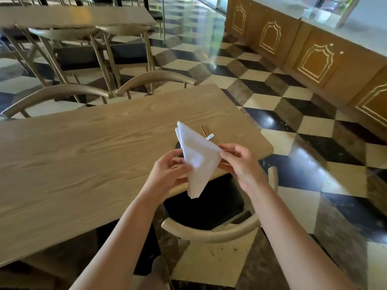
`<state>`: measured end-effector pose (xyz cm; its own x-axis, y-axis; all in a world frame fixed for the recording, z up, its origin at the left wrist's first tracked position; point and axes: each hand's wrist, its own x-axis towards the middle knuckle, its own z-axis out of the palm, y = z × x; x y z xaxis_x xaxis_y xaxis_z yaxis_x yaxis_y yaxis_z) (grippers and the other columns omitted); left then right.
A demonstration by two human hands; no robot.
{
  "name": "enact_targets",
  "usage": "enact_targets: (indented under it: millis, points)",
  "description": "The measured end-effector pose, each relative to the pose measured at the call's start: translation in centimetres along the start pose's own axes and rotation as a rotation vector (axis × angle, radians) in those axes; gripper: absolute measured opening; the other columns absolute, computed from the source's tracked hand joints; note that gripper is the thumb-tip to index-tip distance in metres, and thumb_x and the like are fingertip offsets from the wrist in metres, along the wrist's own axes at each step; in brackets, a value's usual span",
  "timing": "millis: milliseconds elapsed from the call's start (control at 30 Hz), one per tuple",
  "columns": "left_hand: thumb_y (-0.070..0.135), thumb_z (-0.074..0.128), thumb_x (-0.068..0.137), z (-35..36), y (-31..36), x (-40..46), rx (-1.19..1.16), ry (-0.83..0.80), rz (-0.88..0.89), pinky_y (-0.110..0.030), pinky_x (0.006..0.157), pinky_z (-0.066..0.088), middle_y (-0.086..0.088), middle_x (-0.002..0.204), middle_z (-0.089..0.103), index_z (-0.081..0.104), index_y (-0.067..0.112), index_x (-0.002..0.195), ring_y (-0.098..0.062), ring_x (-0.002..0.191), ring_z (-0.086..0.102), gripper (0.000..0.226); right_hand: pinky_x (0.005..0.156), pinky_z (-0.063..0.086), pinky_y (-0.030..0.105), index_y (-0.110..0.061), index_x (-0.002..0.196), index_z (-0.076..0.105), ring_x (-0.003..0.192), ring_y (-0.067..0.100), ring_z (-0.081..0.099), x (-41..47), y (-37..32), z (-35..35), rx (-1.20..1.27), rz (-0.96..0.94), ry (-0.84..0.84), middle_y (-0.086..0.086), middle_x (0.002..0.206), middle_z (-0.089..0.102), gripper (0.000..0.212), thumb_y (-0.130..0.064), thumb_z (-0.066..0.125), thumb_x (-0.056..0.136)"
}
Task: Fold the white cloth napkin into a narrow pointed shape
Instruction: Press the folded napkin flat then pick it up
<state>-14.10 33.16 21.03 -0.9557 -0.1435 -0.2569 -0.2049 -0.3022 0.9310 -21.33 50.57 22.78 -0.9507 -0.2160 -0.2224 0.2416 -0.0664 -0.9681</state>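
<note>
Item: white cloth napkin (195,155), folded into a kite-like form with one point up and away, one long narrow point hanging down toward the viewer; layered edges visible along its upper left side; held in the air above the near right corner of the tabletop, not resting on it; its lower tip hangs past the near edge, over the dark chair seat.

Left hand (168,174): fingers curled, thumb and fingertips pinching the napkin's left edge at mid-height; bare forearm reaching in from the bottom of the view.

Right hand (240,162): thumb and forefinger pressed together on the napkin's right corner, remaining fingers loosely curled beneath; bare forearm entering from the lower right.

Support: long light-wood table with visible grain (83,155); otherwise bare on its left and middle parts.

On the tabletop, near the right edge, just behind the napkin: thin wooden sticks, apparently chopsticks (203,131), partly hidden by the cloth; a small white tab (210,136) touching or lying across them; a dark patch showing at the napkin's left edge, kind cannot be told.

Surroundings: curved-back pale wooden chair with dark seat (209,233) at the near edge; two similar chair backs at the far edge; black, cream and grey cube-patterned floor (272,101); golden-brown panelled counter (314,59) to the right.
</note>
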Motion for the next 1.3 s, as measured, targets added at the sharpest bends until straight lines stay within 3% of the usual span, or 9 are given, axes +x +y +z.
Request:
enact_targets:
  millis: [233,400,467,633,767,867,1033,1200,1300]
  points:
    - [-0.008,0.056,0.085,5.3,-0.7,6.2,0.011,-0.025,-0.016,-0.024,0.062,0.054,0.004,0.076,0.063,0.066,0.017,0.101,-0.012,0.076,0.067,0.031,0.067,0.058,0.025,-0.009,0.091,0.063,0.074,0.013,0.065,5.2,-1.5,-5.0,-0.064,-0.004,0.112,0.007,0.084,0.065,0.013,0.002,0.056,0.088]
    - [0.005,0.06,0.077,10.7,-3.2,11.9,0.037,0.119,-0.063,-0.047,0.081,0.056,-0.01,0.093,0.068,0.064,0.011,0.11,-0.027,0.092,0.067,0.033,0.065,0.058,0.023,-0.007,0.095,0.063,0.082,0.018,0.065,10.8,-1.4,-10.0,-0.15,0.039,0.178,0.009,0.091,0.066,0.013,0.0,0.056,0.088]
    - [0.005,0.06,0.077,12.5,-4.7,13.9,0.057,0.213,-0.088,-0.047,0.082,0.056,-0.009,0.095,0.069,0.065,0.015,0.108,-0.025,0.092,0.067,0.033,0.065,0.057,0.025,-0.011,0.09,0.064,0.082,0.018,0.065,13.3,-0.6,-11.7,-0.189,0.069,0.174,0.009,0.091,0.066,0.014,0.0,0.056,0.088]
    - [0.007,0.058,0.079,16.2,-8.2,19.3,0.09,0.391,-0.115,-0.036,0.081,0.056,0.001,0.092,0.071,0.068,0.017,0.103,-0.014,0.089,0.067,0.027,0.064,0.056,0.023,-0.013,0.088,0.064,0.081,0.015,0.066,20.0,1.7,-15.4,-0.226,0.142,0.086,0.006,0.089,0.067,0.016,0.001,0.056,0.088]
    - [0.012,0.058,0.083,18.4,-10.9,22.7,0.143,0.488,-0.188,-0.016,0.069,0.049,0.007,0.096,0.069,0.067,0.019,0.107,-0.008,0.09,0.063,0.026,0.068,0.056,0.025,-0.012,0.093,0.063,0.084,0.015,0.066,24.1,4.4,-18.0,-0.237,0.248,0.048,0.007,0.094,0.067,0.015,0.0,0.056,0.088]
    - [0.022,0.06,0.082,18.9,-12.6,25.1,0.211,0.527,-0.248,-0.027,0.081,0.052,0.009,0.1,0.068,0.064,0.021,0.112,-0.007,0.094,0.062,0.03,0.069,0.057,0.024,-0.008,0.098,0.062,0.088,0.018,0.066,26.8,6.7,-18.8,-0.247,0.286,-0.012,0.008,0.096,0.067,0.015,0.001,0.055,0.088]
    - [0.008,0.052,0.085,19.3,-14.4,27.1,0.376,0.586,-0.199,-0.013,0.062,0.041,0.016,0.084,0.06,0.06,0.021,0.098,0.001,0.08,0.055,0.02,0.069,0.056,0.024,-0.018,0.087,0.061,0.086,0.017,0.065,29.7,9.8,-19.3,-0.396,0.214,-0.09,0.004,0.092,0.067,0.018,0.0,0.059,0.084]
    - [0.008,0.051,0.086,19.6,-16.6,28.2,0.597,0.549,-0.177,-0.014,0.055,0.035,-0.004,0.087,0.06,0.055,0.008,0.084,-0.012,0.075,0.053,0.005,0.076,0.053,0.031,-0.027,0.083,0.056,0.085,0.013,0.059,30.9,11.4,-19.8,-0.644,0.113,-0.138,-0.009,0.086,0.06,0.021,-0.007,0.062,0.079]
    - [0.005,0.056,0.083,19.2,-17.5,27.8,0.837,0.508,-0.135,-0.018,0.074,0.041,-0.008,0.111,0.057,0.054,0.007,0.114,-0.018,0.096,0.052,0.031,0.074,0.05,0.03,-0.024,0.092,0.058,0.086,0.016,0.058,31.0,11.6,-19.9,-0.802,0.04,-0.246,-0.007,0.089,0.06,0.018,-0.013,0.065,0.079]
